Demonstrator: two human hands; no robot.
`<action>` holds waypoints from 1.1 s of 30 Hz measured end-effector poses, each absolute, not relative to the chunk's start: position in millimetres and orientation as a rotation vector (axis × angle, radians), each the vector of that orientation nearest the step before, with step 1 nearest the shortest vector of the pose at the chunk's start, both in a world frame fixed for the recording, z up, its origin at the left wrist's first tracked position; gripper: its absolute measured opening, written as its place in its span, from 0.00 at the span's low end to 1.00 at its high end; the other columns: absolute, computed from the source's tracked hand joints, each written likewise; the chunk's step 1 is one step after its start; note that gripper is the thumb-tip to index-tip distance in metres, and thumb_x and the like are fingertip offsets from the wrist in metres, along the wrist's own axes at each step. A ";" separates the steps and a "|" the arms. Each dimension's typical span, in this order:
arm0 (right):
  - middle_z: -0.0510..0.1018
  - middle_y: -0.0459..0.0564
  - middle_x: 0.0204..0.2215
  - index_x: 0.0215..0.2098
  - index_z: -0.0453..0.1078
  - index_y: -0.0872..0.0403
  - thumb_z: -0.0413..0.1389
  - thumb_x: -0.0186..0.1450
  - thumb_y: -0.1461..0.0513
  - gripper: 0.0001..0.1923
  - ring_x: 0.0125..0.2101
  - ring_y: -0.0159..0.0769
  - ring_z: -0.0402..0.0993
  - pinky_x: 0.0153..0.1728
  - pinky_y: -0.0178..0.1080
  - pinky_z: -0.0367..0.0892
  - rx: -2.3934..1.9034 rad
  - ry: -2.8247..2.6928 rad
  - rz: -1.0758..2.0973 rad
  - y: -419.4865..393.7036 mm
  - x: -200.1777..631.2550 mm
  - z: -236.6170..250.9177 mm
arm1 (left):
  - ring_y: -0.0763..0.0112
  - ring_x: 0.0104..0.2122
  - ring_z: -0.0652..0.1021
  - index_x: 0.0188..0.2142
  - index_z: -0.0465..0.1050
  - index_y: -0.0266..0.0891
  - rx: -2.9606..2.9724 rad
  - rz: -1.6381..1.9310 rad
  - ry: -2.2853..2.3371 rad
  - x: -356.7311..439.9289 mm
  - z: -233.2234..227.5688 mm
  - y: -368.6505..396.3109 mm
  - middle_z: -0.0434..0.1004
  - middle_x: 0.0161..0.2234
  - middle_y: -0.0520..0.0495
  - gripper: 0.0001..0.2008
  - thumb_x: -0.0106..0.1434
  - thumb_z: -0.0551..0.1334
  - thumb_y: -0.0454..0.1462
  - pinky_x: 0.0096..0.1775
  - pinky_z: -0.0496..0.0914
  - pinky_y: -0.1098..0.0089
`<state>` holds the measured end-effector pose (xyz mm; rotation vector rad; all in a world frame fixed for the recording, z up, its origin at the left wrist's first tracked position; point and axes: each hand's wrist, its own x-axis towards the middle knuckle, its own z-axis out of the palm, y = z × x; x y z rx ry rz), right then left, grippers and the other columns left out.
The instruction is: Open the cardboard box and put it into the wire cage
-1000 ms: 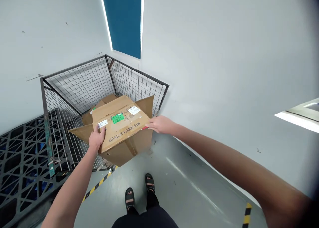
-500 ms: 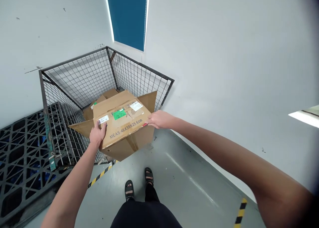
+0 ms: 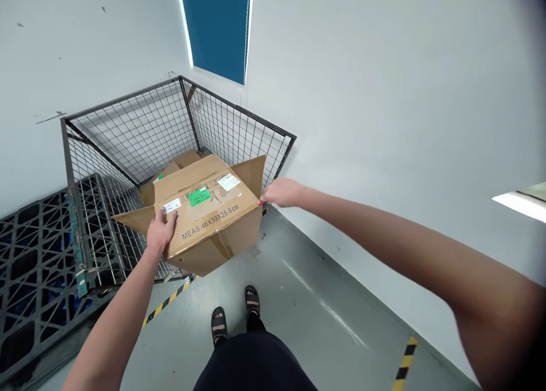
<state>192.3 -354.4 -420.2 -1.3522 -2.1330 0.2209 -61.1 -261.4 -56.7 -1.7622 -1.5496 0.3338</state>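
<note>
I hold a brown cardboard box [image 3: 211, 220] with a green label, white stickers and "MEAS: 46X39X25.6cm" printed on its side. It hangs over the near rim of a wire mesh cage [image 3: 128, 129]. My left hand [image 3: 161, 233] grips the box's left top edge by a white sticker. My right hand [image 3: 284, 193] grips its right corner, next to an upright flap. More cardboard [image 3: 170, 172] lies inside the cage behind the box.
Black plastic pallets [image 3: 29, 266] lie to the left of the cage. White walls close the corner behind it, with a blue panel [image 3: 217, 27] above. Yellow-black tape [image 3: 168, 301] marks the grey floor. My feet in sandals [image 3: 234, 317] stand just before the cage.
The box has shifted slightly left and toward the cage. My right hand slid from the box's front right edge to its far right corner. My left hand keeps its grip.
</note>
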 end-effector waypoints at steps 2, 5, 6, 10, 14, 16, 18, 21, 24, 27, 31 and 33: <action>0.76 0.48 0.44 0.53 0.74 0.50 0.47 0.78 0.60 0.14 0.43 0.41 0.74 0.31 0.43 0.50 -1.422 -2.145 0.250 -356.8 206.3 -439.0 | 0.40 0.58 0.73 0.72 0.58 0.47 -1.783 0.327 -1.543 -63.4 -57.6 -260.2 0.72 0.55 0.29 0.43 0.69 0.46 0.67 0.59 0.65 0.52; 0.74 0.49 0.42 0.52 0.74 0.51 0.46 0.75 0.68 0.17 0.44 0.40 0.71 0.32 0.43 0.51 -1.459 -2.105 0.223 -379.3 222.8 -437.9 | 0.39 0.56 0.75 0.71 0.58 0.46 -1.774 0.342 -1.519 -65.8 -57.7 -258.5 0.72 0.53 0.28 0.43 0.69 0.45 0.68 0.57 0.66 0.51; 0.74 0.50 0.41 0.53 0.74 0.51 0.46 0.72 0.72 0.20 0.43 0.40 0.69 0.32 0.43 0.51 -1.467 -2.053 0.218 -391.6 225.2 -430.9 | 0.38 0.55 0.75 0.71 0.58 0.46 -1.761 0.347 -1.519 -65.7 -57.0 -258.0 0.73 0.53 0.27 0.43 0.69 0.45 0.68 0.57 0.66 0.51; 0.70 0.48 0.32 0.53 0.77 0.50 0.46 0.77 0.63 0.18 0.31 0.34 0.60 0.26 0.39 0.47 -1.416 -1.392 0.113 -439.4 193.1 -402.5 | 0.37 0.56 0.75 0.70 0.59 0.46 -1.745 0.350 -1.544 -59.8 -51.5 -254.6 0.74 0.53 0.29 0.41 0.69 0.45 0.66 0.56 0.67 0.50; 0.70 0.45 0.30 0.58 0.76 0.59 0.52 0.77 0.60 0.17 0.24 0.25 0.60 0.23 0.36 0.53 -1.087 -0.806 0.063 -439.4 71.1 -392.5 | 0.37 0.57 0.74 0.71 0.59 0.47 -1.721 0.382 -1.577 -51.8 -46.1 -245.5 0.74 0.55 0.29 0.41 0.69 0.46 0.66 0.56 0.66 0.51; 0.74 0.46 0.33 0.61 0.75 0.56 0.53 0.76 0.61 0.18 0.28 0.27 0.67 0.28 0.37 0.57 -1.113 -0.662 0.225 -422.9 0.8 -386.6 | 0.37 0.58 0.74 0.71 0.58 0.46 -1.713 0.398 -1.581 -49.1 -43.7 -241.4 0.74 0.56 0.29 0.41 0.69 0.45 0.66 0.57 0.66 0.52; 0.74 0.48 0.34 0.63 0.74 0.57 0.53 0.76 0.61 0.20 0.31 0.29 0.71 0.33 0.38 0.61 -1.064 -0.539 0.356 -405.6 -53.2 -375.7 | 0.38 0.58 0.74 0.72 0.58 0.47 -1.701 0.409 -1.591 -46.9 -42.0 -239.2 0.73 0.56 0.30 0.41 0.69 0.45 0.66 0.58 0.66 0.53; 0.73 0.48 0.34 0.63 0.75 0.57 0.53 0.76 0.61 0.20 0.30 0.30 0.69 0.32 0.38 0.62 -1.050 -0.415 0.388 -389.1 -93.0 -353.1 | 0.39 0.58 0.74 0.72 0.57 0.48 -1.677 0.424 -1.596 -43.7 -40.7 -238.6 0.73 0.56 0.31 0.41 0.70 0.45 0.66 0.58 0.65 0.53; 0.73 0.47 0.33 0.62 0.76 0.56 0.53 0.76 0.61 0.19 0.28 0.29 0.68 0.29 0.38 0.61 -1.124 -0.356 0.338 -381.9 -102.6 -333.3 | 0.40 0.59 0.73 0.72 0.58 0.48 -1.675 0.419 -1.578 -41.8 -39.5 -236.9 0.72 0.58 0.33 0.40 0.70 0.46 0.66 0.59 0.65 0.54; 0.74 0.47 0.31 0.62 0.76 0.53 0.52 0.76 0.60 0.19 0.26 0.29 0.69 0.26 0.40 0.57 -1.300 -0.332 0.298 -375.8 -108.5 -318.6 | 0.41 0.61 0.72 0.71 0.59 0.48 -1.679 0.417 -1.571 -41.1 -36.6 -231.8 0.70 0.61 0.35 0.39 0.70 0.46 0.65 0.60 0.63 0.55; 0.74 0.49 0.32 0.65 0.74 0.53 0.48 0.77 0.63 0.22 0.27 0.31 0.69 0.27 0.42 0.55 -1.414 -0.316 0.328 -363.7 -120.3 -299.6 | 0.42 0.64 0.69 0.70 0.60 0.47 -1.674 0.427 -1.582 -38.9 -31.3 -222.4 0.66 0.65 0.38 0.39 0.70 0.47 0.65 0.63 0.61 0.55; 0.74 0.49 0.33 0.67 0.72 0.51 0.47 0.77 0.64 0.24 0.27 0.32 0.70 0.27 0.42 0.55 -1.438 -0.306 0.375 -357.1 -127.9 -291.9 | 0.44 0.65 0.68 0.70 0.60 0.46 -1.679 0.423 -1.580 -36.8 -29.1 -218.9 0.65 0.66 0.39 0.39 0.71 0.47 0.65 0.64 0.60 0.56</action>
